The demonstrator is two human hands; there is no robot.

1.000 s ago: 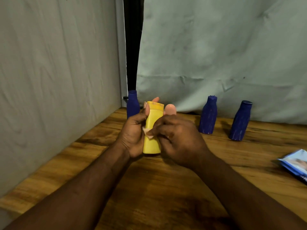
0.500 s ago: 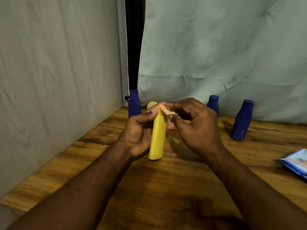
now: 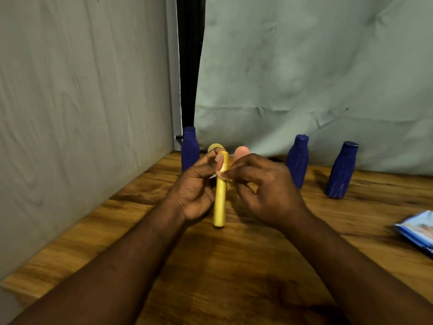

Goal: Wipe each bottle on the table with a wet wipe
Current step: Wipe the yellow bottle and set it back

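A yellow bottle (image 3: pixel 220 202) stands upright with its narrow side toward me, its base on the wooden table (image 3: pixel 234 266). My left hand (image 3: pixel 194 191) grips it from the left. My right hand (image 3: pixel 264 191) pinches a small wet wipe (image 3: pixel 219 175) against the bottle's upper part. Three dark blue bottles stand along the back: one (image 3: pixel 189 148) behind my left hand, one (image 3: pixel 298 160) right of my right hand, one (image 3: pixel 341 170) farther right. A peach-coloured top (image 3: pixel 241 151) and a yellow top (image 3: pixel 215 147) peek out behind my fingers.
A blue and white wipes pack (image 3: pixel 417 231) lies at the table's right edge. A pale wall closes the left side, and a grey cloth backdrop hangs behind the bottles.
The yellow bottle was turned from its broad face to its narrow side. My right hand carried the wipe up to the cap, then back down to the upper body.
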